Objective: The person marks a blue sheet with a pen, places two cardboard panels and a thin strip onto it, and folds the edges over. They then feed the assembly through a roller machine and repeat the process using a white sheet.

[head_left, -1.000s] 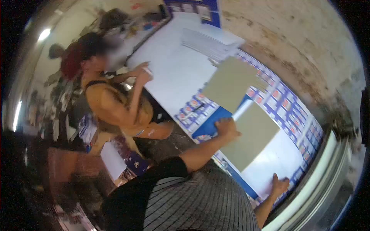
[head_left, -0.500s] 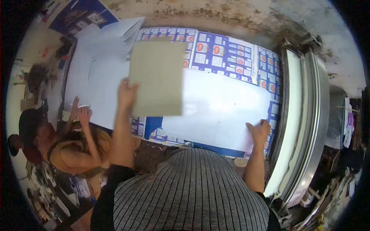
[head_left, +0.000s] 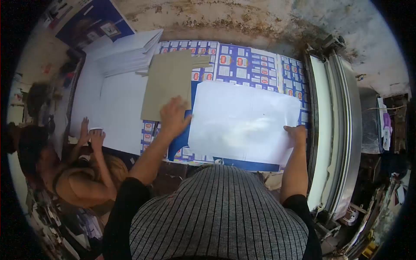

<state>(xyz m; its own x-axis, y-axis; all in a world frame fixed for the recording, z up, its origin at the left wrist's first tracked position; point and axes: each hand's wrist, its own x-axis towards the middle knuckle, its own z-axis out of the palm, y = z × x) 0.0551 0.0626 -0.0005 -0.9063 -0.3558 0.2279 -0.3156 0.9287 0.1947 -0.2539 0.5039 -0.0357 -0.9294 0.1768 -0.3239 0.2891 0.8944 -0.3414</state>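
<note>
Below a stained wall (head_left: 208, 19), a white sheet (head_left: 242, 117) lies mid-frame between the hands, long axis left to right. The right hand (head_left: 297, 136) touches its right edge (grip unclear); the blurred left hand (head_left: 174, 118), hold indeterminable, overlaps the grey board (head_left: 167, 82), upper left of centre.

One olive board (head_left: 167, 82) and one glossy sheet (head_left: 242, 117) show.
</note>
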